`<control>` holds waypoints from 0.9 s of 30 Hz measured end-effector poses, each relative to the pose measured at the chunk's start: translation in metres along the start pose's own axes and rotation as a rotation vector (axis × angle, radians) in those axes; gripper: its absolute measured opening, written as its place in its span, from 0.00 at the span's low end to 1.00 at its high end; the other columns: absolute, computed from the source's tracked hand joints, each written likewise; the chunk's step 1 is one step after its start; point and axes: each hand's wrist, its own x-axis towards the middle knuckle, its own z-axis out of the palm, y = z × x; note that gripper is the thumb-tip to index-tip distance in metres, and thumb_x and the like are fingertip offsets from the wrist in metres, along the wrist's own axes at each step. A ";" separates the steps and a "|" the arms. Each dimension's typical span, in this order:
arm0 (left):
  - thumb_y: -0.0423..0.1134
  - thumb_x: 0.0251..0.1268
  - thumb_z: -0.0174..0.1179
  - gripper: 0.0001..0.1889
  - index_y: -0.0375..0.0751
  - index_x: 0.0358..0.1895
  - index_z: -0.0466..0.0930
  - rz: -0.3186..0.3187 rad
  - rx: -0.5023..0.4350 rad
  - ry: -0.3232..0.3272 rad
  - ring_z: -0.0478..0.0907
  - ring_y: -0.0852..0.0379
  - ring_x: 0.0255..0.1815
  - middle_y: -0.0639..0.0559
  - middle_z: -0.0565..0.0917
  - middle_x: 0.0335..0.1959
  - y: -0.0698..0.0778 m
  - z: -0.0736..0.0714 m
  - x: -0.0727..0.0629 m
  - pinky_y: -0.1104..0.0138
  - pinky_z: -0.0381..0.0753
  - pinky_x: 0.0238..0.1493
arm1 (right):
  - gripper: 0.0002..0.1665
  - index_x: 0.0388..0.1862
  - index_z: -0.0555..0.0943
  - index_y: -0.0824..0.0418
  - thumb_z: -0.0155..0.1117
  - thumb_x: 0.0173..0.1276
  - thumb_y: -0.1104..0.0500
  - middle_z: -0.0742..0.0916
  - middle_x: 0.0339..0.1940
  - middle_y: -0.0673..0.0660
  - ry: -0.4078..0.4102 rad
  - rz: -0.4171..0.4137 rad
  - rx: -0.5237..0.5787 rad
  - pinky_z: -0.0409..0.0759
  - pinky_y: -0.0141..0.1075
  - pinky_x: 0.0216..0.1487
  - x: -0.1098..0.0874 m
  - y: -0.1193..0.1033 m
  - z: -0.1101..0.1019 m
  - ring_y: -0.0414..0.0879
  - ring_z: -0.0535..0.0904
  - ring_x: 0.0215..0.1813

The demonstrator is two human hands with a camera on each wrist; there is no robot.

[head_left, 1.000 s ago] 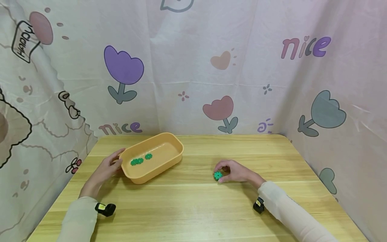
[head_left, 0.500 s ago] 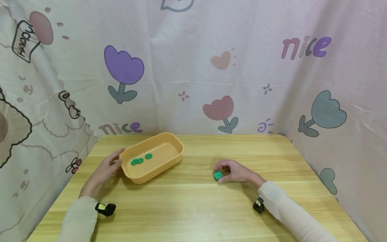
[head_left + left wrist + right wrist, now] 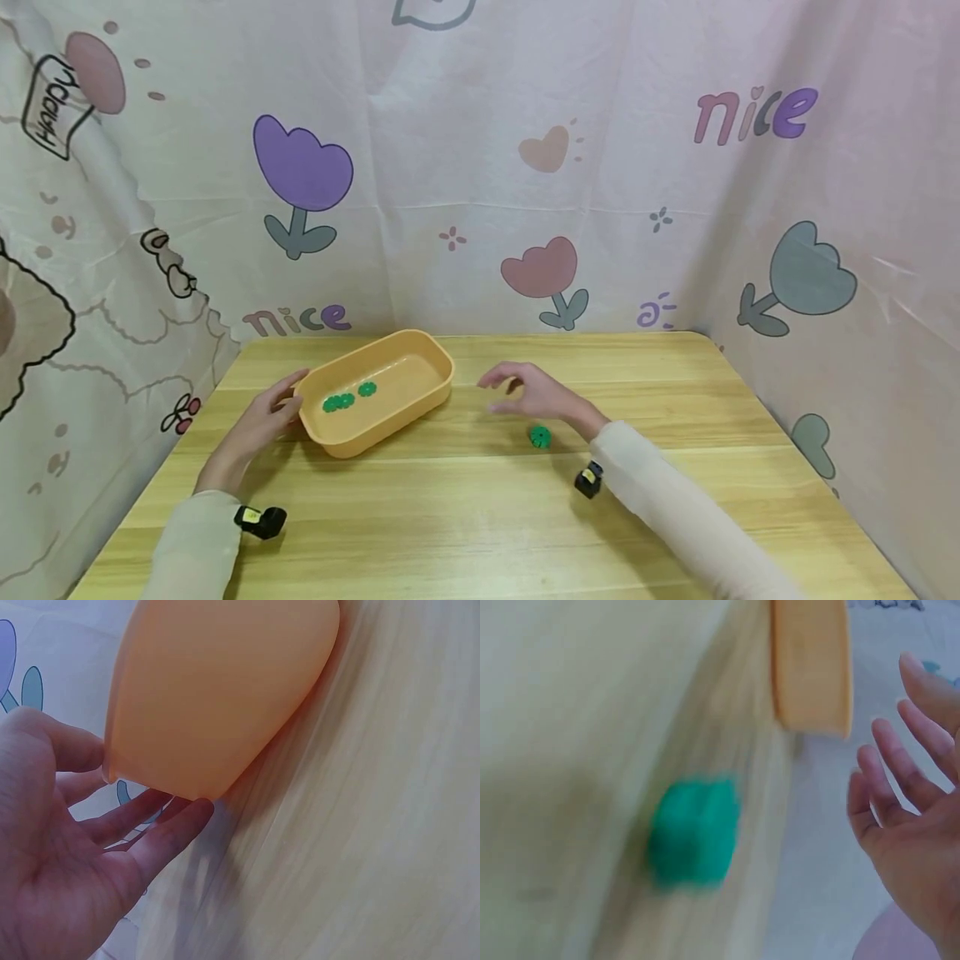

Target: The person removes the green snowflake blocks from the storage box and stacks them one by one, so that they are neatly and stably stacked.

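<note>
A yellow-orange rectangular tub (image 3: 378,425) stands at the left of the table, with several green notched discs (image 3: 345,401) on its floor. My left hand (image 3: 258,425) rests against its near left end; in the left wrist view, fingertips touch the rim and lower edge of the tub (image 3: 217,690) from outside. My right hand (image 3: 528,392) is in the air between the tub and a small green stack of notched discs (image 3: 540,437) on the tabletop. In the right wrist view its fingers (image 3: 900,769) are spread with nothing between them, and the green stack (image 3: 694,832) is blurred.
The wooden table (image 3: 450,525) ends at the back against a printed curtain (image 3: 420,167), which also hangs at both sides. A small black device (image 3: 261,522) sits on the left wrist, and another black device (image 3: 589,479) on the right.
My right hand has let go of the green stack and moved left and up from it, towards the tub. The stack stays on the table. My left hand keeps its place.
</note>
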 end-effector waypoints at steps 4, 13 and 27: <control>0.38 0.86 0.44 0.32 0.31 0.83 0.45 0.028 -0.046 -0.010 0.75 0.76 0.51 0.20 0.66 0.69 -0.002 0.001 -0.001 0.72 0.84 0.53 | 0.22 0.58 0.84 0.65 0.75 0.66 0.60 0.88 0.56 0.63 0.037 -0.055 0.014 0.85 0.43 0.57 0.036 -0.016 0.019 0.59 0.83 0.57; 0.38 0.86 0.44 0.32 0.29 0.83 0.44 0.048 -0.101 -0.021 0.76 0.77 0.51 0.18 0.64 0.69 -0.003 0.004 0.000 0.73 0.83 0.52 | 0.20 0.57 0.85 0.66 0.74 0.68 0.60 0.88 0.57 0.66 -0.012 -0.091 0.041 0.85 0.49 0.60 0.105 -0.038 0.063 0.61 0.83 0.58; 0.38 0.86 0.45 0.32 0.29 0.82 0.46 0.074 -0.085 -0.007 0.76 0.77 0.52 0.18 0.65 0.69 0.001 -0.001 -0.003 0.74 0.83 0.52 | 0.20 0.56 0.86 0.68 0.75 0.67 0.63 0.90 0.56 0.63 -0.160 0.007 0.009 0.81 0.24 0.53 0.171 -0.043 0.106 0.56 0.85 0.57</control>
